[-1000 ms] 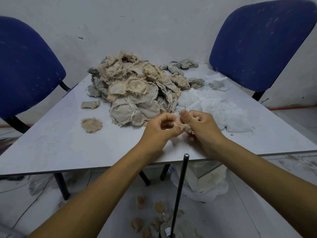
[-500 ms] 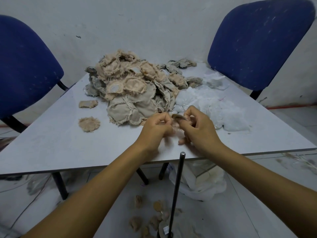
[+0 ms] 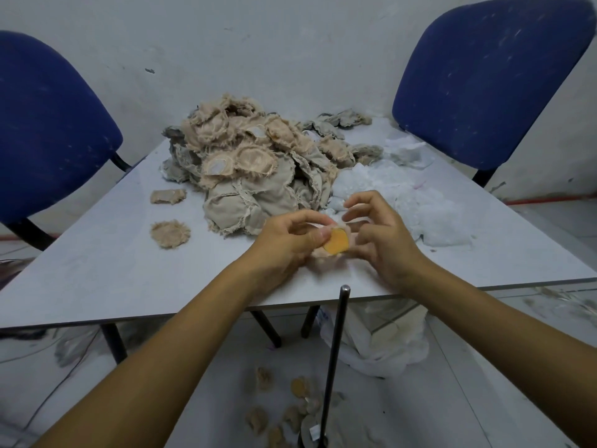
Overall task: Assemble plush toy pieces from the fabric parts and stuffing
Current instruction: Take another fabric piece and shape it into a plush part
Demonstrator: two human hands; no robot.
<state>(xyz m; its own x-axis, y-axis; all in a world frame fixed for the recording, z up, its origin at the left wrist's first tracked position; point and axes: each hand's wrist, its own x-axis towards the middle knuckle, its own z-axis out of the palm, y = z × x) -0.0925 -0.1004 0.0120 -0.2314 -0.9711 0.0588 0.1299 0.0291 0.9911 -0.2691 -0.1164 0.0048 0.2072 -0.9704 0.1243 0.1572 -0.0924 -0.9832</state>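
Both hands, left (image 3: 284, 237) and right (image 3: 381, 240), pinching 1 plush piece (image 3: 336, 242) above table (image 3: 97, 273).

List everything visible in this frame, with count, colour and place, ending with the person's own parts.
Heap of frayed beige fabric parts: one, beige-grey, table's far middle.
Loose round fuzzy fabric pieces: two, beige, left of the heap.
White stuffing: one spread, white, right of the heap.
Small fabric piece with an orange round face: one, held between both hands.
Grey table: one.
Blue padded chairs: two, at the far corners.
Thin dark metal rod: one, upright, before the near edge.
Beige pieces on the floor: several, beside the rod.
White bag: one, under the table.
Left hand: fingers pinch the piece.
Right hand: fingers curled at it.
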